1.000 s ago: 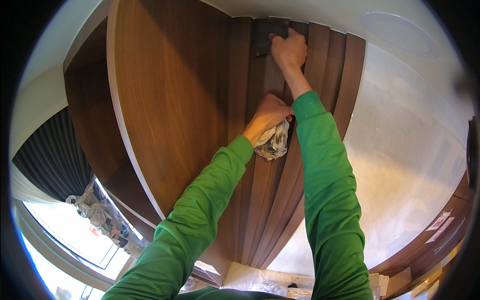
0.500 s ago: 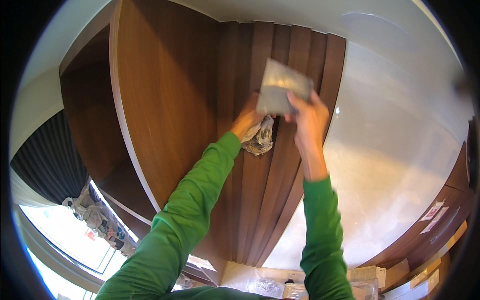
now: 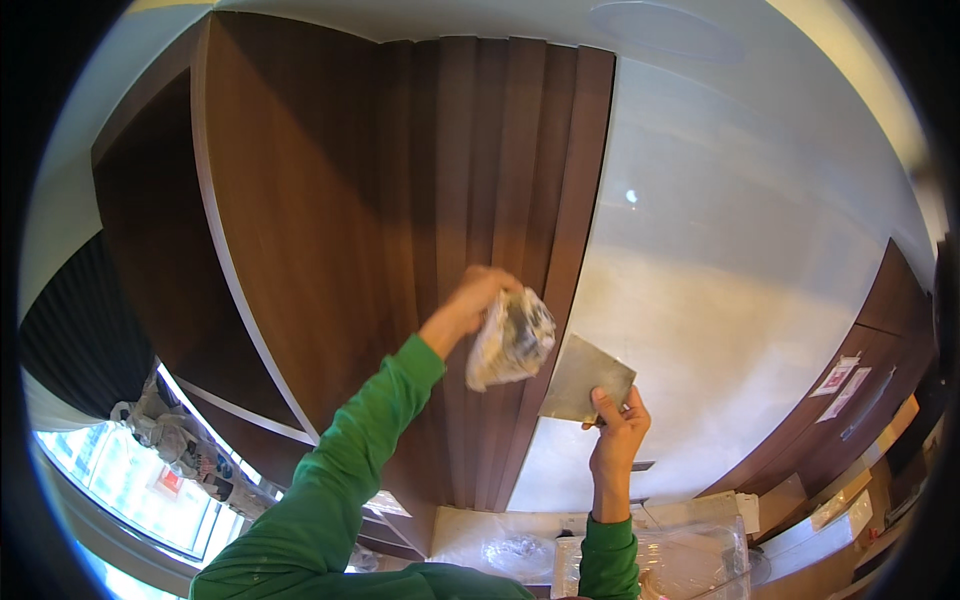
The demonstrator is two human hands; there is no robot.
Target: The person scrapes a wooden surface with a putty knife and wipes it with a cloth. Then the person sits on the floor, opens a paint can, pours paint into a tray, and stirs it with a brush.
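Step in hand, seemingly: handling a thin grey plate (image 3: 588,382) and a crumpled wad (image 3: 515,342) before slatted panel (image 3: 470,180) and pale wall (image 3: 730,300); any next move calls for a steady pinch. Left hand (image 3: 474,292): gripping wad, at its five o'clock; contents blurred, uncertain. Right hand (image 3: 620,432): thumb and fingers pinching plate, at its eleven o'clock.

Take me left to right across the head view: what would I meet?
Dark pleated curtain, smooth brown panel, left hand holding a crumpled wad, flat square plate held by the right hand, labelled brown panel.
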